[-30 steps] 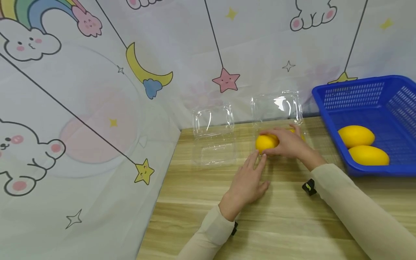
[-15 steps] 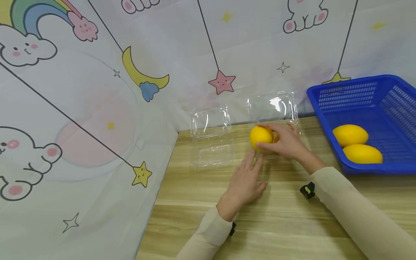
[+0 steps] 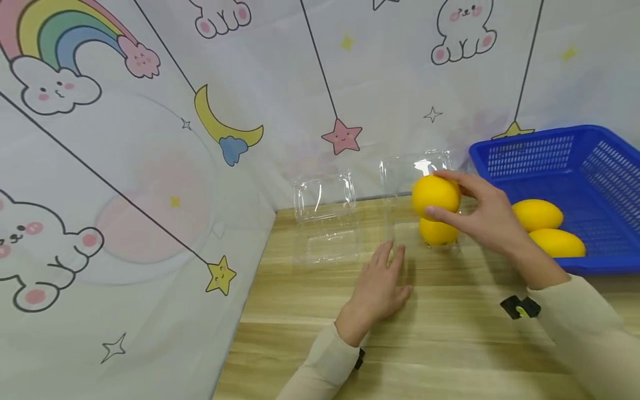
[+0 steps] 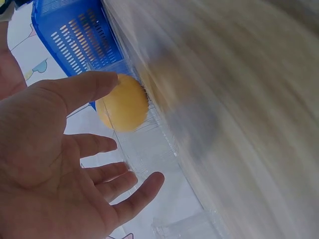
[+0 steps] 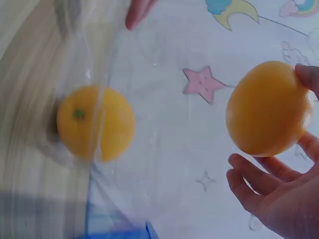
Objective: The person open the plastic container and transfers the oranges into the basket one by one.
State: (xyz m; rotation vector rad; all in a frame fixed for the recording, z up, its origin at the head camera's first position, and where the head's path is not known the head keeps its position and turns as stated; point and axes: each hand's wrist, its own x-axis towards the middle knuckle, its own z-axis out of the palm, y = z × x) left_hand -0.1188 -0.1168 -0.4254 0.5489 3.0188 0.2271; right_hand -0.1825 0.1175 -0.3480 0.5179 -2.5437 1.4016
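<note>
In the head view, my right hand (image 3: pixel 492 216) holds an orange (image 3: pixel 432 191) between thumb and fingers, raised above the clear plastic box (image 3: pixel 395 225). A second orange (image 3: pixel 437 233) sits in that box's right part; the right wrist view shows its green stem spot on this orange (image 5: pixel 97 123). The box's lid stands open against the backdrop. My left hand (image 3: pixel 377 289) is at the near side of the box, fingers extended and holding nothing. In the left wrist view its thumb overlaps an orange (image 4: pixel 123 105) seen through clear plastic.
A smaller clear box (image 3: pixel 327 241) with its lid up stands to the left. A blue basket (image 3: pixel 520 222) on the right holds two yellow fruits (image 3: pixel 557 243). A printed cloth backdrop (image 3: pixel 280 183) rises behind and left of the wooden table (image 3: pixel 280 311).
My right hand has lifted the orange and carried it right, above the other orange, which now shows in the box. My left hand stays near the box's front.
</note>
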